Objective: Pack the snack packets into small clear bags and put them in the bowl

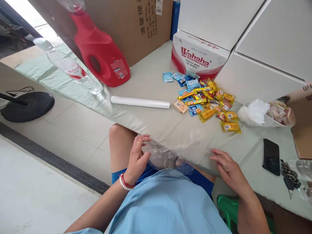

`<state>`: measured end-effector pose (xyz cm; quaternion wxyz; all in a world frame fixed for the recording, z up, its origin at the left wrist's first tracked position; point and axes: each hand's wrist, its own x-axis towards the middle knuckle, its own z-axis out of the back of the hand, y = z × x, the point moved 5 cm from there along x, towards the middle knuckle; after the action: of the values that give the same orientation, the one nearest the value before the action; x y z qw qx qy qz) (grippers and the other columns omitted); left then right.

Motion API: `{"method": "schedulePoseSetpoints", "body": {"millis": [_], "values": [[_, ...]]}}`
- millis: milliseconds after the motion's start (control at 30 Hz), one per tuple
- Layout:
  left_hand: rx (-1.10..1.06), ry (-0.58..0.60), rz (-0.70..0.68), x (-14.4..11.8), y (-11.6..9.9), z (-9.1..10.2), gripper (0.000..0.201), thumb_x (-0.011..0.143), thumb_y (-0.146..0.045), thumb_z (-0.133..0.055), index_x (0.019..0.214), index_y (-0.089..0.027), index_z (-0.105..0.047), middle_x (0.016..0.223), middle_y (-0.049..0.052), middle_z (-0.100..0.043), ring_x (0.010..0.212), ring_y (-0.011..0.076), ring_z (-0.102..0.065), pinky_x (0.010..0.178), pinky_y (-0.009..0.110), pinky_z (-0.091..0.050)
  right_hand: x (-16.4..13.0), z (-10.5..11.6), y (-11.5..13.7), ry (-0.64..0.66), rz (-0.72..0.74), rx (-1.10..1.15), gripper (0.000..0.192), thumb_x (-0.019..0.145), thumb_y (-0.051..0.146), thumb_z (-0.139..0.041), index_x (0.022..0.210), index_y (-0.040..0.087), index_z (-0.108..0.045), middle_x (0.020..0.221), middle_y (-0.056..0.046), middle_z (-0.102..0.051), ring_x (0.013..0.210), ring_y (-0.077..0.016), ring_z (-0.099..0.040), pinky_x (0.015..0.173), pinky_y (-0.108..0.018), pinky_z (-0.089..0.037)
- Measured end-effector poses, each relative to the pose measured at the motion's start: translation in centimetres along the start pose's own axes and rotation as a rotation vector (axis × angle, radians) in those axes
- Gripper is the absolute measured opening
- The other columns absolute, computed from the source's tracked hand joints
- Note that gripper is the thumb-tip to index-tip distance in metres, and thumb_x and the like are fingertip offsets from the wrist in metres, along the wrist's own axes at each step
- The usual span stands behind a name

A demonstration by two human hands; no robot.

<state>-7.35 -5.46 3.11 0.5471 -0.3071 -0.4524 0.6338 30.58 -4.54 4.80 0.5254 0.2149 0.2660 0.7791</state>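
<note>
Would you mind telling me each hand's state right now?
Left hand: half curled by clear plastic; grip unclear.
Right hand: loosely open, nothing visibly held.

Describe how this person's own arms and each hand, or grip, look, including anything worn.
The left grip wears a slim gold-coloured ring; at its wrist are a red bracelet and a string of white beads. The right grip shows no jewellery. Both forearms are uncovered; a light blue sleeve edge shows on the left.
</note>
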Motion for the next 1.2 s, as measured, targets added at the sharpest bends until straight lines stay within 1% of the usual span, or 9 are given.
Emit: {"method": "schedulePoseSetpoints", "body": {"millis": [100, 200, 367, 467, 667, 833, 900, 1000, 1200], "values": [[0.152, 0.071, -0.209, 1.0, -3.7, -1.7, 0.048, 0.093, -0.038, -0.058, 0.138, -0.022, -0.053, 0.144, 0.015, -0.055, 0.137, 0.0311, -0.051, 0.115, 0.051, -0.041, 2.4, -0.4, 1.0, -0.02, -0.165, 0.123, 0.037, 0.098, 0.044, -0.06, 0.13, 0.028, -0.068, 0.135, -0.011, -0.067, 0.12, -0.0261, -0.066, 0.099, -0.042, -0.057], [0.323, 0.304, -0.343, 0.9, -5.9, -6.4, 0.074, 0.084, -0.052, -0.071, 0.145, -0.017, -0.049, 0.148, 0.02, -0.055, 0.14, 0.0369, -0.049, 0.117, 0.055, -0.037, 5.5, -3.1, 2.9, 0.09, -0.216, 0.242, 0.041, 0.09, 0.05, -0.067, 0.122, 0.024, -0.069, 0.116, -0.009, -0.073, 0.101, -0.0242, -0.07, 0.086, -0.037, -0.059], [0.29, 0.464, -0.105, 1.7, -4.3, -10.6, 0.026, 0.096, -0.041, -0.056, 0.091, -0.019, -0.069, 0.089, 0.008, -0.071, 0.085, 0.0234, -0.065, 0.08, 0.037, -0.049, 8.2, -5.5, 3.2, 0.026, -0.251, 0.398, 0.028, 0.092, 0.048, -0.062, 0.088, 0.021, -0.069, 0.08, -0.002, -0.069, 0.074, -0.0176, -0.063, 0.071, -0.029, -0.054], [-0.04, 0.423, 0.026, 3.1, -3.6, -10.0, 0.044, 0.098, -0.053, -0.049, 0.072, -0.02, -0.06, 0.066, 0.0, -0.059, 0.063, 0.0149, -0.052, 0.061, 0.028, -0.04, 8.2, -4.4, 1.4, -0.054, -0.32, 0.524, 0.035, 0.085, 0.054, -0.07, 0.089, 0.02, -0.071, 0.078, -0.002, -0.067, 0.072, -0.0167, -0.059, 0.061, -0.027, -0.052], [-0.368, 0.264, 0.15, 5.4, -4.0, -9.0, 0.051, 0.093, -0.068, -0.054, 0.073, -0.021, -0.06, 0.053, -0.005, -0.048, 0.046, 0.0109, -0.042, 0.049, 0.025, -0.031, 7.6, -1.4, -1.5, -0.237, -0.397, 0.676, 0.049, 0.076, 0.063, -0.08, 0.098, 0.02, -0.074, 0.087, -0.006, -0.072, 0.082, -0.0203, -0.066, 0.065, -0.03, -0.058], [-0.444, 0.241, 0.169, 5.2, -4.8, -10.6, 0.051, 0.091, -0.07, -0.058, 0.08, -0.02, -0.066, 0.064, 0.0, -0.063, 0.042, 0.0092, -0.045, 0.044, 0.024, -0.032, 8.3, -3.4, -0.8, -0.174, -0.423, 0.874, 0.076, 0.077, 0.072, -0.076, 0.133, 0.024, -0.062, 0.111, -0.012, -0.075, 0.098, -0.0249, -0.072, 0.075, -0.037, -0.062], [-0.456, 0.254, 0.153, 5.2, -4.9, -10.9, 0.052, 0.091, -0.07, -0.058, 0.085, -0.019, -0.069, 0.077, 0.003, -0.072, 0.041, 0.0077, -0.045, 0.044, 0.024, -0.034, 9.0, -4.3, -0.6, -0.153, -0.436, 0.836, 0.072, 0.069, 0.067, -0.084, 0.121, 0.021, -0.067, 0.09, -0.007, -0.075, 0.079, -0.021, -0.069, 0.066, -0.033, -0.059], [-0.527, 0.169, 0.187, 6.0, -4.1, -9.9, 0.052, 0.092, -0.069, -0.059, 0.096, -0.018, -0.071, 0.096, 0.008, -0.077, 0.043, 0.0068, -0.049, 0.045, 0.024, -0.037, 9.8, -3.9, -1.3, -0.307, -0.466, 0.813, 0.053, 0.063, 0.061, -0.088, 0.091, 0.019, -0.07, 0.068, 0.002, -0.062, 0.061, -0.0137, -0.055, 0.052, -0.025, -0.049], [-0.506, 0.004, 0.372, 7.6, 1.1, -6.0, 0.052, 0.086, -0.061, -0.066, 0.109, -0.015, -0.072, 0.101, 0.011, -0.075, 0.052, 0.0094, -0.056, 0.044, 0.023, -0.032, 8.9, -1.1, -4.1, -0.608, -0.508, 0.817, 0.05, 0.061, 0.057, -0.088, 0.086, 0.019, -0.068, 0.068, 0.003, -0.057, 0.06, -0.0116, -0.05, 0.045, -0.021, -0.042]]}}
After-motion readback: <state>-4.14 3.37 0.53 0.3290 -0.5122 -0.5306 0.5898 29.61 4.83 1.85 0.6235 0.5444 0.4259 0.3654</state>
